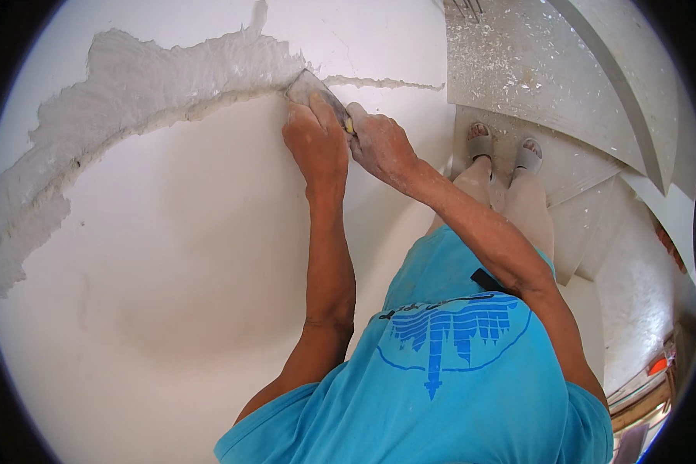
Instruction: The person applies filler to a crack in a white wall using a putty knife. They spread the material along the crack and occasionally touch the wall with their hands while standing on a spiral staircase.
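Note:
A white plastered wall point(170, 255) fills the left of the head view. Across it runs a rough grey strip of wet filler point(131, 85), curving from the lower left up to the top middle. Both hands press a putty knife point(309, 87) flat against the wall at the right end of that strip. My left hand point(317, 143) sits over the blade's back, fingers closed on it. My right hand point(379, 143) grips the handle just to the right, a bit of yellow showing between the fingers.
Below me are my feet in pale slippers point(503, 147) on a plaster-spattered stair tread point(518, 62). More steps curve away at the right. A thin filled crack point(379, 81) runs right from the knife. Something orange point(657, 365) lies far down.

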Tool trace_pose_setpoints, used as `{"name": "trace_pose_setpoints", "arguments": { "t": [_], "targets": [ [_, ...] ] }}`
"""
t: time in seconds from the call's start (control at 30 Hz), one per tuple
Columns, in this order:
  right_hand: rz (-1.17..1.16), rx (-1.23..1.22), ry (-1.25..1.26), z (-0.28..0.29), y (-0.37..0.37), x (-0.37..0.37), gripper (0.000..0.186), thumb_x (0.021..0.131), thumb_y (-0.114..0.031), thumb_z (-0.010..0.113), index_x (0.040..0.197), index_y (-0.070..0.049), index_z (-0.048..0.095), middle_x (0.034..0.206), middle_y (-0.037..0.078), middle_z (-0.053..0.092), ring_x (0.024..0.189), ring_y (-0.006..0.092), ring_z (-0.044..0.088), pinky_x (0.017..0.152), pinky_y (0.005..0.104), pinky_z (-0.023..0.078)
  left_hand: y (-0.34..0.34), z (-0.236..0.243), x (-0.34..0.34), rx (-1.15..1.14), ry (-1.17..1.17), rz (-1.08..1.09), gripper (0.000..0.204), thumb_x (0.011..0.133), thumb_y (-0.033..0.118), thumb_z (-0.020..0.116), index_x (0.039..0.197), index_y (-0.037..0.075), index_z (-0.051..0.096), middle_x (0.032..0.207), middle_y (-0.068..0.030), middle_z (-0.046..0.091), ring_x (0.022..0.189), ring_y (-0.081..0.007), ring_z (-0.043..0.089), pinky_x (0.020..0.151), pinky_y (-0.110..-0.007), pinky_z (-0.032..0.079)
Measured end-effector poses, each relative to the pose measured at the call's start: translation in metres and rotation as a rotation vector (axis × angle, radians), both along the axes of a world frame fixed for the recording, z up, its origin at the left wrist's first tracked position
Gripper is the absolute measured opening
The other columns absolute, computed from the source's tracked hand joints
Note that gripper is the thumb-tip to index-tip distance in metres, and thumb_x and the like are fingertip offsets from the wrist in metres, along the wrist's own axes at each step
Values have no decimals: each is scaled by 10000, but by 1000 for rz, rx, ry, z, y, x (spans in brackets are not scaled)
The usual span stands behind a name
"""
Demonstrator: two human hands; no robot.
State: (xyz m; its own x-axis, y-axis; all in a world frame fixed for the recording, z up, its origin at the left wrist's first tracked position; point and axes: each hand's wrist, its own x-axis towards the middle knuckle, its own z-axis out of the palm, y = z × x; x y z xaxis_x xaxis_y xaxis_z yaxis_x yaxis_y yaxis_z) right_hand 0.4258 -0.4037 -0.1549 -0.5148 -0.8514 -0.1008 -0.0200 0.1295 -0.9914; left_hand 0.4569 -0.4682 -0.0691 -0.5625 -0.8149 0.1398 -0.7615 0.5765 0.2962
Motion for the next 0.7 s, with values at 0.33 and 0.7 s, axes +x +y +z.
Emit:
{"name": "trace_pose_setpoints", "arguments": {
  "t": [0.33, 0.7],
  "targets": [
    [-12, 67, -1, -5, -10, -1, 293, 929, -254, 600, 1016, 11, 513, 816, 262, 657, 827, 465, 637, 722, 549, 498, -4, -7, -10, -51, -1, -40, 352, 975, 205, 485, 858, -120, 554, 770, -303, 592, 728, -472, 575, 686, -510, 424],
    [36, 47, -120, -4, 10, 17, 195, 925, -157, 565, 1008, 2, 489, 814, 260, 643, 802, 478, 624, 701, 559, 486, 2, -1, 20, 187, -99, -5, 312, 990, 178, 497, 879, -104, 568, 654, -152, 579, 542, -212, 598, 505, -346, 494]
  ]
}}
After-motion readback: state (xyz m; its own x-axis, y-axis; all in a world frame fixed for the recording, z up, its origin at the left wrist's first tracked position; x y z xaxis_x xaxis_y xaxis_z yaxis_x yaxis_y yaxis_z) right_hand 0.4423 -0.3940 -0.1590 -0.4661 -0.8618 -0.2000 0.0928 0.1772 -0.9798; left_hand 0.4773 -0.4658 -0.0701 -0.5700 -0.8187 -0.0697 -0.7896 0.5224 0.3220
